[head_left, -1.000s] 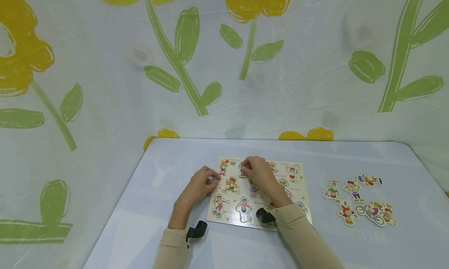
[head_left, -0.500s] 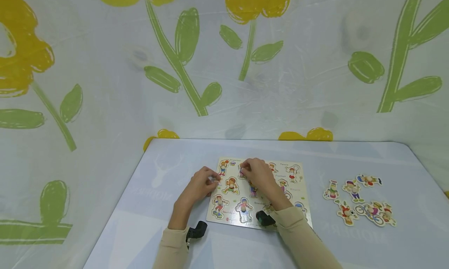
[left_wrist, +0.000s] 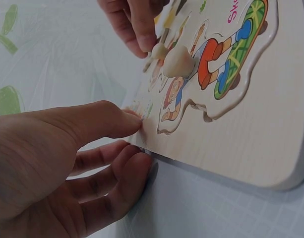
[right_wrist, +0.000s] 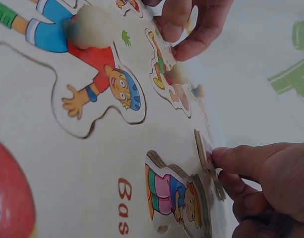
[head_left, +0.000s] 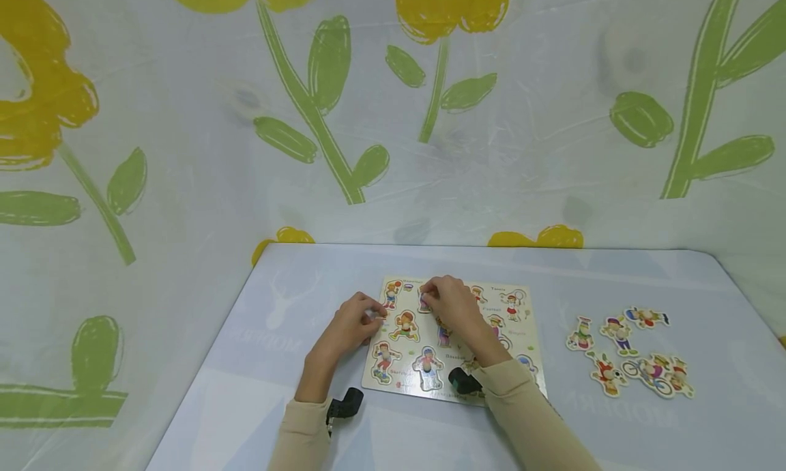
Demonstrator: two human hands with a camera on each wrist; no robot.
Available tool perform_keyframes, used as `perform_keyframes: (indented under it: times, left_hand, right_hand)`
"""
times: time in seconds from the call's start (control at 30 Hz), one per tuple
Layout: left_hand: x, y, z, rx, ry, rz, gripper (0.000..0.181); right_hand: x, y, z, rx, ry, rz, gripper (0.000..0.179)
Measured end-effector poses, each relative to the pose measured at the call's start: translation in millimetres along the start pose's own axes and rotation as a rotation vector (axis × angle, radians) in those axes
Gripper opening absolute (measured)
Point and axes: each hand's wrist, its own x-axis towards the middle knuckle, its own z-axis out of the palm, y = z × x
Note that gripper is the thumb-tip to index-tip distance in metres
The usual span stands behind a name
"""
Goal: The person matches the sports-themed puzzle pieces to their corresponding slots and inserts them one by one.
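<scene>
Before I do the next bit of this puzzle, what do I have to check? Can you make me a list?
1. Board flat on the table: ok, it looks flat.
2. Left hand at the board's left edge: ok.
3. Held piece pinched by the right hand: ok.
4. Held piece all the way down in a slot: not ok, it looks raised in the right wrist view.
5. Slot under it the right shape: cannot tell, it's hidden.
6. Loose pieces all apart: not ok, the bicycle piece touches or overlaps its neighbour.
</scene>
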Motion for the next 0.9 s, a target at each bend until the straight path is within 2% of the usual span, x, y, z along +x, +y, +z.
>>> perform_keyframes:
  times: [0.23,0.57,0.77,0.9]
  left_hand:
    - [-0.7,-0.1,0.3,-0.006,-0.002,0.007,0.011]
    - [-0.4,1.2,-1.1,-0.009,-0.002,-0.012,0.011]
    - [-0.6,0.6,-0.5,-0.014,-0.001,-0.018,0.011]
    - [-0.3,0.3,0.2,-0.02,-0.002,-0.015,0.012]
  right_hand:
    - [-11.3,4,-5,-0.044,-0.004,-0.028,0.011]
    - [-39.3,10,-22,-0.084,-0.066,-0.017,0.008]
    - [-48.2,12,-26,-0.086,-0.129,0.008,0.01]
    - [-52.7,13,-27,-0.088,-0.138,-0.001,0.01]
